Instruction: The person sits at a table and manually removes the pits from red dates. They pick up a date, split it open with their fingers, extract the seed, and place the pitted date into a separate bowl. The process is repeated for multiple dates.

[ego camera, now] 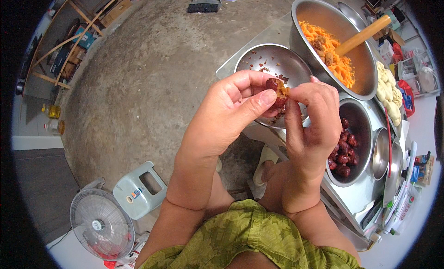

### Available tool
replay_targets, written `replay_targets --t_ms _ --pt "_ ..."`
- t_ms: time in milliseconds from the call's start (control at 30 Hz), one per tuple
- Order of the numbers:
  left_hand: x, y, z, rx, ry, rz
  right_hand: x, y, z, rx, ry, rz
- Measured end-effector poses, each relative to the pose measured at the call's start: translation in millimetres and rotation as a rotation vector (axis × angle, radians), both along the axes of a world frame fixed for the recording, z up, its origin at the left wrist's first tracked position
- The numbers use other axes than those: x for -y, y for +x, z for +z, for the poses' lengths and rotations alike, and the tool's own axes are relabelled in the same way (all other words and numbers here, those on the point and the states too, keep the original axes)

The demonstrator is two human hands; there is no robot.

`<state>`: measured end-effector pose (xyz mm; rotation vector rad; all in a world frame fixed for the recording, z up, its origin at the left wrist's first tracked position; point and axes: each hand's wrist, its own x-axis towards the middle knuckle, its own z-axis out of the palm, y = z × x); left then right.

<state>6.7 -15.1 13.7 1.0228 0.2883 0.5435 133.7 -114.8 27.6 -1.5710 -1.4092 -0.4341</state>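
My left hand (230, 106) holds a dark red jujube (275, 85) between thumb and fingers. The fruit is torn apart, and its orange-brown flesh shows. Thumb and forefinger of my right hand (310, 113) pinch at the torn edge of it. Both hands are above a steel bowl (256, 55), which has scraps of red skin and pulp stuck to its inside. To the right, partly behind my right hand, a second steel bowl (364, 172) holds several whole, glossy jujubes (343, 159).
A large steel basin (364, 71) of orange mash (341, 69) with a wooden stick (364, 34) stands tilted behind. Pale dough pieces (388, 90) and a small steel bowl (381, 154) are at right. A plastic stool (140, 191) and fan (102, 224) stand at left.
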Motion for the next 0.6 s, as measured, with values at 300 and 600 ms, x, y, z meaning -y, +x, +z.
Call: replay_targets --t_ms 300,600 --pt "-0.5 -0.9 1.5 0.005 0.007 0.028 4.6 -0.5 3.9 0.101 -0.036 -0.054" --pt "-5.0 -2.0 -3.6 0.058 -0.064 0.042 5.5 2.3 -3.8 -0.012 -0.142 -0.146"
